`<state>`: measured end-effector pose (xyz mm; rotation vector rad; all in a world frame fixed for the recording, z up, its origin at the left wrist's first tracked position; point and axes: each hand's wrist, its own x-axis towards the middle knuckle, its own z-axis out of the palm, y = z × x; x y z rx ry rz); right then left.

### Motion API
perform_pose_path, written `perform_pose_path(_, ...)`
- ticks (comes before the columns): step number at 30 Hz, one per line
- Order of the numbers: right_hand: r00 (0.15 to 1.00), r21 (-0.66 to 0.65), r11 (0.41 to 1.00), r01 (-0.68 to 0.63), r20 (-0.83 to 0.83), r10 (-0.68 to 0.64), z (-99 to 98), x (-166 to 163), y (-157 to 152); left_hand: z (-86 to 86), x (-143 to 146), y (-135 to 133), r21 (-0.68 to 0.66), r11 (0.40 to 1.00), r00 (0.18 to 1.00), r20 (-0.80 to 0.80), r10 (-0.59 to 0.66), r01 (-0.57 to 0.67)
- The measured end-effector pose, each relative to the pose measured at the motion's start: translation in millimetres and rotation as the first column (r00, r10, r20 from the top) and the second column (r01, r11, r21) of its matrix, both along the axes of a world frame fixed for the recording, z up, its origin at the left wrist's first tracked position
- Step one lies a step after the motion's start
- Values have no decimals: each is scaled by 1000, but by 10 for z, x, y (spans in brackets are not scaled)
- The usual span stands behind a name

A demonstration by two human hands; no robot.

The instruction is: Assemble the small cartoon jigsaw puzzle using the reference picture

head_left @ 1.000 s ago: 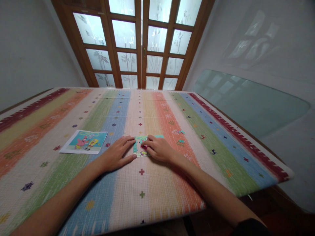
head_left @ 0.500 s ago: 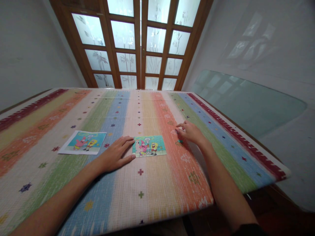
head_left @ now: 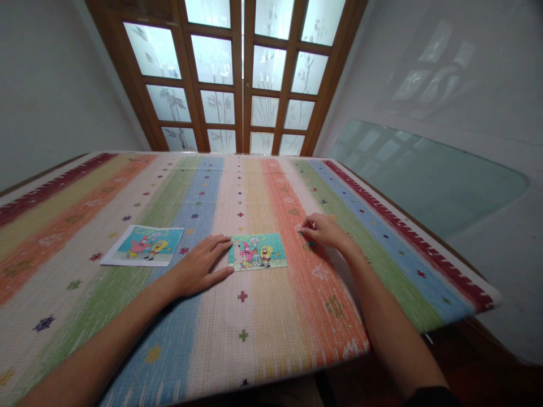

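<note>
A small cartoon jigsaw puzzle (head_left: pixel 257 251) lies flat on the striped tablecloth (head_left: pixel 263 316) near the middle. My left hand (head_left: pixel 199 268) rests flat beside the puzzle's left edge, fingers stretched out and touching it. My right hand (head_left: pixel 324 232) is to the right of the puzzle, on the orange stripe, fingers curled in a pinch over a small loose piece (head_left: pixel 309 245). What the fingertips hold is too small to make out.
A printed picture of the same cartoon (head_left: pixel 144 246) lies to the left on the cloth. The table's right edge (head_left: pixel 424 237) runs close to a wall. Wooden glazed doors (head_left: pixel 241 73) stand beyond the far end.
My right hand left the puzzle, moved right to the loose pieces on the orange stripe, and has now curled its fingers there. The left hand stayed put.
</note>
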<state>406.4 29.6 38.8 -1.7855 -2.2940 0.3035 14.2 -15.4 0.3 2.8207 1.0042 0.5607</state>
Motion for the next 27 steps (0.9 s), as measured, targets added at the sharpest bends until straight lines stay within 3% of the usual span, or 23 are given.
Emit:
perform_pose_path(4, 957, -71, 994, -83, -285, 60, -1, -319, -58, 9, 3, 0, -1, 1000, 1000, -5, -8, 8)
perform_pose_path(10, 782, -83, 957, -276, -598, 174, -90, -896, -191, 22, 14, -8, -13, 1000, 1000, 4, -7, 7)
perform_pose_path(14, 745, -75, 923, -377, -617, 255, -98, -1090, -264, 14, 20, -12, -22, 1000, 1000, 8, -2, 2)
perform_pose_path(19, 737, -104, 922, -373, -637, 226, -154, -1182, -312, 5, 18, -4, -37, 999, 1000, 4, 10, -10)
perform_pose_path(23, 791, -72, 942, -329, -566, 233, -189, -1222, -328, 13, 7, -5, -51, 999, 1000, -4, 12, -12)
perform_pose_path(27, 858, 25, 933, -359, -384, 340, -152, -1207, -339, 20, 3, -14, -58, 998, 1000, 6, 14, -14)
